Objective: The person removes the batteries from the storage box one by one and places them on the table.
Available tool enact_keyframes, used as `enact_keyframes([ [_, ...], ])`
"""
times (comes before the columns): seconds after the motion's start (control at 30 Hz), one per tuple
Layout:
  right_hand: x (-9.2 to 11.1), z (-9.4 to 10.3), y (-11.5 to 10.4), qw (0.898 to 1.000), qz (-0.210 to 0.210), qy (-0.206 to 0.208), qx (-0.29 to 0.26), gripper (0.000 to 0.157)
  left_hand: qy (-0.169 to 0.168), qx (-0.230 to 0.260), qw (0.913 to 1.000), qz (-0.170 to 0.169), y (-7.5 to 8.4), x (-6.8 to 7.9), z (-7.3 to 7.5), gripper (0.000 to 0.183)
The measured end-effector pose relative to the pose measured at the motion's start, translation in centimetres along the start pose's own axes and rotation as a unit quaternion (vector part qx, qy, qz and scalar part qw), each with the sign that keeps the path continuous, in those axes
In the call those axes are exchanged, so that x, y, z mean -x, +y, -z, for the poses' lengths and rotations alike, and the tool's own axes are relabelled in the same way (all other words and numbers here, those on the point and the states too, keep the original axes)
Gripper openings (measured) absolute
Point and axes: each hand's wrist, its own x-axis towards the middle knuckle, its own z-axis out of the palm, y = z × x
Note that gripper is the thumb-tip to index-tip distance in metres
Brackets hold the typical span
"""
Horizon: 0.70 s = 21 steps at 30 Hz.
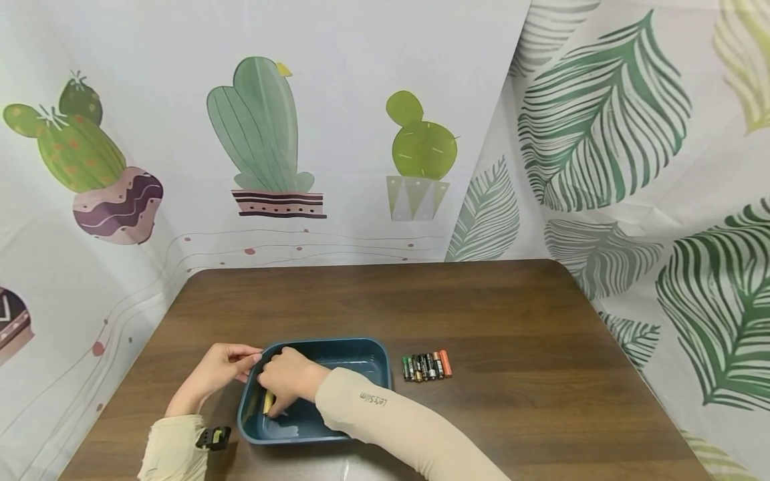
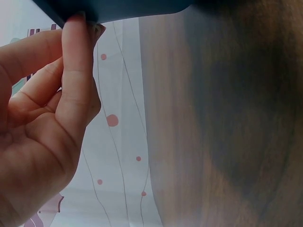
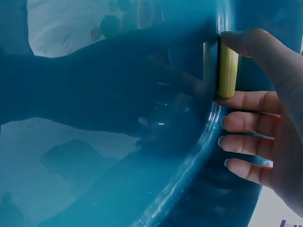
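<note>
A dark blue rectangular tray (image 1: 301, 437) lies on the table. At its left rim, near the far corner, my left hand (image 1: 224, 366) pinches the edge between thumb and fingers; the left wrist view shows this hand (image 2: 52, 94) under the tray wall (image 2: 137, 8). Inside the tray, by the left wall, my right hand (image 1: 289, 377) holds a yellow battery (image 1: 268, 402). The right wrist view shows the battery (image 3: 228, 68) held end to end between the thumb and index finger of that hand (image 3: 279, 113), close against the tray's wall.
A row of several batteries (image 1: 426, 366), black, green and orange-red, lies side by side on the brown wooden table (image 1: 511, 334) right of the tray. Behind the table hangs a white cloth (image 1: 355, 133) printed with cacti and leaves.
</note>
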Motion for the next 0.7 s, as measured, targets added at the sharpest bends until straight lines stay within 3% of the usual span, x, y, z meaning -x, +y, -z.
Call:
enact_keyframes([
  [0.47,0.9,0.5,0.7,1.000,0.004,-0.023,0.005,0.053,0.002,-0.007,1.0000,0.002,0.2,0.0,-0.2,0.028],
  [0.7,2.3,1.3,1.7,0.999,0.015,-0.021,0.026,0.057,0.003,-0.019,0.9998,0.007,0.3,0.3,0.0,0.029],
])
